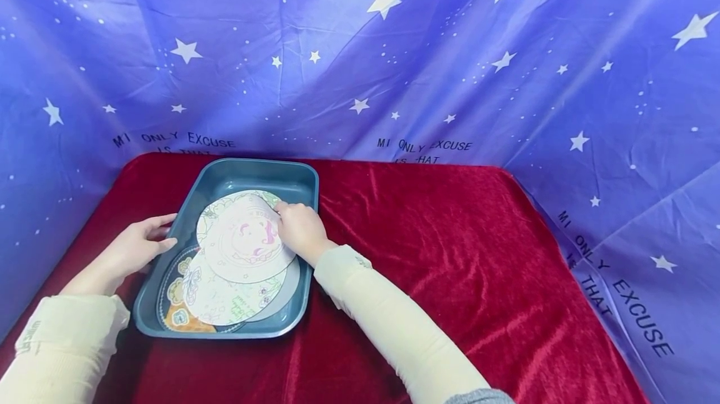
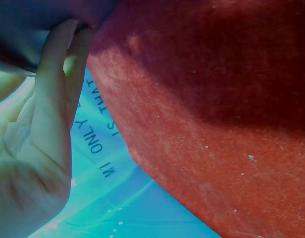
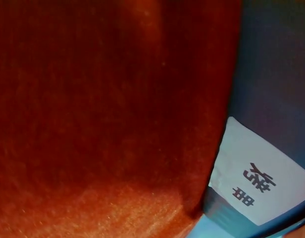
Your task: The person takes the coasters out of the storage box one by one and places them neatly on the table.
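Observation:
A blue-green rectangular baking pan (image 1: 315,191) lies on the red cloth, with several round printed sheets overlapping inside it. The top one, a white paper disc (image 1: 239,238) with a pink drawing, is pinched at its right edge by my right hand (image 1: 304,229). Beneath it lie a disc with green line drawings (image 1: 210,213), another patterned disc (image 1: 219,297) and an orange-and-brown flowered disc (image 1: 177,291). My left hand (image 1: 135,244) touches the pan's left side with fairly straight fingers (image 2: 56,74). The right hand's fingers are out of the right wrist view.
Red velvet cloth (image 1: 427,266) covers the table. A blue star-printed curtain (image 1: 337,66) hangs behind and along both sides. On the pan's outer wall is a white label (image 3: 261,173) with dark characters.

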`<state>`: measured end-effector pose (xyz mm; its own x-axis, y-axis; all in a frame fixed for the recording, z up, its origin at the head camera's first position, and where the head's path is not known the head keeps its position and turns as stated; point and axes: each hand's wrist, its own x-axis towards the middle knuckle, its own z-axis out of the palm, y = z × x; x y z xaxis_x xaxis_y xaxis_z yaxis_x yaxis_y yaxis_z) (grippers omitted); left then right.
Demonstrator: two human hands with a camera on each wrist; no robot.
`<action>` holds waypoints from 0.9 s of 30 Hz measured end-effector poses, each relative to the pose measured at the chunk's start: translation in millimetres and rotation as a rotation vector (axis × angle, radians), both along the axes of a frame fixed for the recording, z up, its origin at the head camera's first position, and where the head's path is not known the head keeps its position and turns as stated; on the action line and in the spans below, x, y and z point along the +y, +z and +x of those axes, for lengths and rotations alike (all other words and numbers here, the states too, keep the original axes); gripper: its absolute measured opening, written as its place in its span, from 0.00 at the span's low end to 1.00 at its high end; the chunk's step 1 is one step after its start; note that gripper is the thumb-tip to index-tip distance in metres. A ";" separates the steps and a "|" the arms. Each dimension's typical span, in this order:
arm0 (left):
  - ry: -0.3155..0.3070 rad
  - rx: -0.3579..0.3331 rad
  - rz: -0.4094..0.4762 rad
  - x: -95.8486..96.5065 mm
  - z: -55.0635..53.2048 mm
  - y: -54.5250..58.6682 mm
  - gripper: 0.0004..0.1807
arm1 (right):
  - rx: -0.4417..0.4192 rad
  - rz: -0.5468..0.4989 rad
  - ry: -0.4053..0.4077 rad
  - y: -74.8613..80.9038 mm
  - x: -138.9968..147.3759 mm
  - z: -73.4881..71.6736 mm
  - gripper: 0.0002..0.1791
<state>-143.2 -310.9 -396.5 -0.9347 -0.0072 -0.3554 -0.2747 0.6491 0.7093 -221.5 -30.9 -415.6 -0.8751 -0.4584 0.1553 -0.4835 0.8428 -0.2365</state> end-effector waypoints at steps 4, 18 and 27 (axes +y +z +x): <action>0.003 -0.006 -0.002 1.0 -2.9 3.5 0.40 | 0.020 -0.020 -0.008 -1.4 1.6 1.0 0.15; 0.044 0.026 0.048 0.1 0.5 -3.9 0.39 | 0.131 -0.009 0.001 -4.5 3.1 7.3 0.09; 0.038 -0.013 0.190 -8.6 0.8 -7.7 0.40 | 0.124 -0.058 -0.007 -5.8 4.2 7.8 0.12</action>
<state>-142.4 -319.5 -404.2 -0.9303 0.0263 -0.3658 -0.3064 0.4926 0.8146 -213.6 -26.7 -421.5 -0.8507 -0.4393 0.2887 -0.5061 0.8330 -0.2236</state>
